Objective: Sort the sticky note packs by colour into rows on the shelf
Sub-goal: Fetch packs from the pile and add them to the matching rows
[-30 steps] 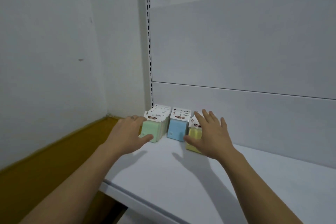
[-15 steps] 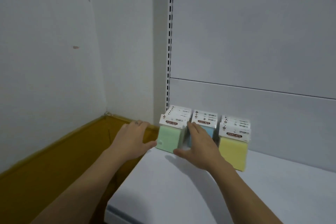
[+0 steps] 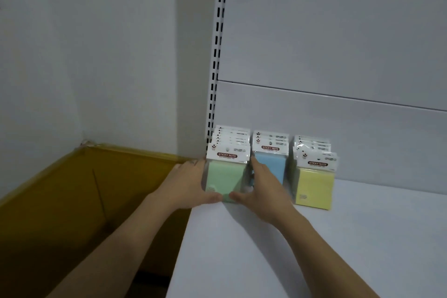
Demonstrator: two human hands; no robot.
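Note:
Three rows of sticky note packs stand upright at the back left of the white shelf (image 3: 278,254): green packs (image 3: 226,175) on the left, blue packs (image 3: 272,167) in the middle, yellow packs (image 3: 315,186) on the right. My left hand (image 3: 186,185) presses flat against the green row's left side, its thumb lying along the bottom of the front pack. On the row's right side is my right hand (image 3: 264,190), with its fingers in the gap between green and blue and its thumb at the front.
A brown cardboard box (image 3: 72,201) sits lower, left of the shelf's edge. A slotted white upright (image 3: 217,55) and the white back panel (image 3: 338,43) rise behind the packs. Bare shelf lies in front of and right of the yellow row.
My right hand left the yellow row, crossed the blue row and now sits against the green row's right side. My left hand stayed at the green row. The view shifted left and closer.

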